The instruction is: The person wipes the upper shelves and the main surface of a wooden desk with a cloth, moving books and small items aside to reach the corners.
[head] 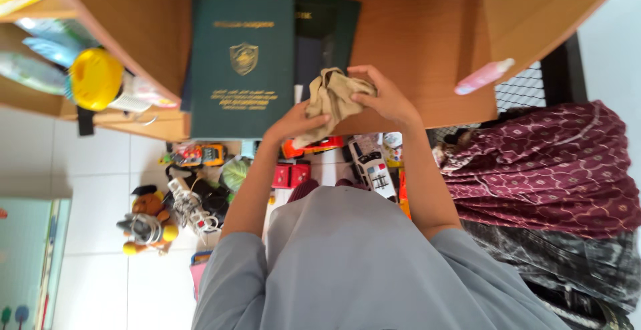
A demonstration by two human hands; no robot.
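- Head view, looking down: I see both hands bunching a beige cloth (332, 99) over the wooden desk (414, 29).
- My left hand (297, 124) is clamped on the cloth's lower edge, fingers curled into the fabric.
- My right hand (384, 99) is closed over the cloth from the right side, thumb on top.
- The cloth is crumpled and held up just off the desk's front edge, beside the green folder (242, 66).
- The green folder lies flat on the desk, with a darker folder (330, 26) partly under it.
- A pink bottle (484, 76) lies on the desk, well right of the hands.
- A yellow round lid (95, 78) sits on the shelf at left.
- Below the desk, on the white floor: toy cars (370, 163), a red toy (291, 174) and a teddy bear (148, 222).
- A maroon patterned fabric (554, 163) is heaped at right.
- Grey sleeves cover both of my arms to the elbow.
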